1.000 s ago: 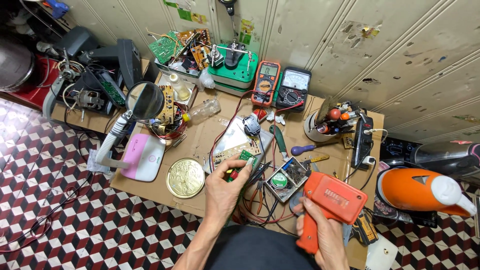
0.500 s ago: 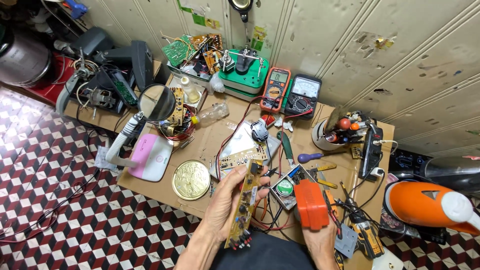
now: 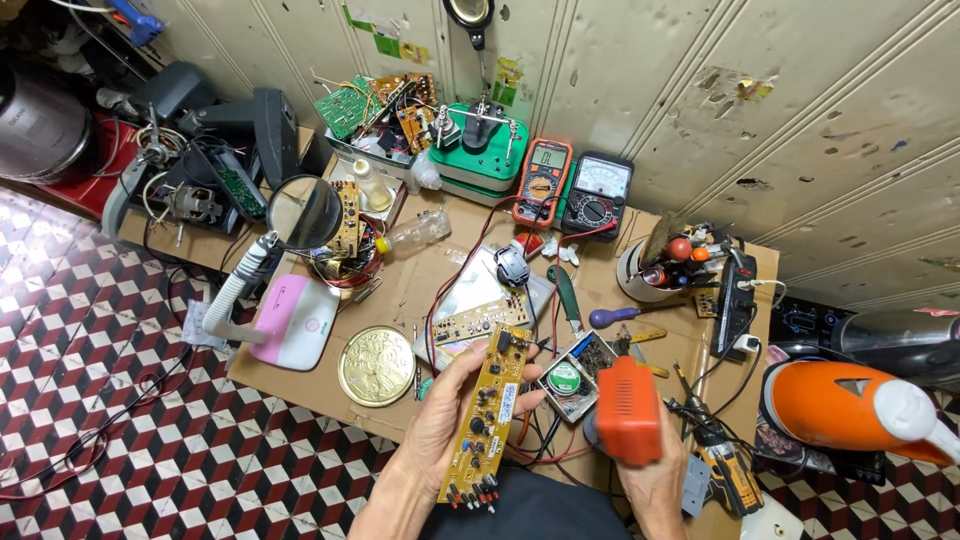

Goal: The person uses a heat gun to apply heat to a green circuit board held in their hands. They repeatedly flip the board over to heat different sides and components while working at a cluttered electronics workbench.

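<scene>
While the cardboard-covered worktop [image 3: 420, 280] spreads wide under meters, wires and tools, the right hand [image 3: 655, 475] has its grip closed around an orange soldering gun [image 3: 628, 410], held upright just above the worktop's near edge. Beside it, the left hand [image 3: 445, 420] grips a long yellow circuit board [image 3: 488, 420] lengthwise, fingers wrapped around its edges. A small round green tin [image 3: 566, 378], probably solder paste, sits between both.

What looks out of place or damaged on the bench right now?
Little looks damaged. The clear bottle lies on its side near the magnifier, and loose wires tangle at the bench's front edge. The left hand holds a yellow board, the right hand an orange tool.
</scene>
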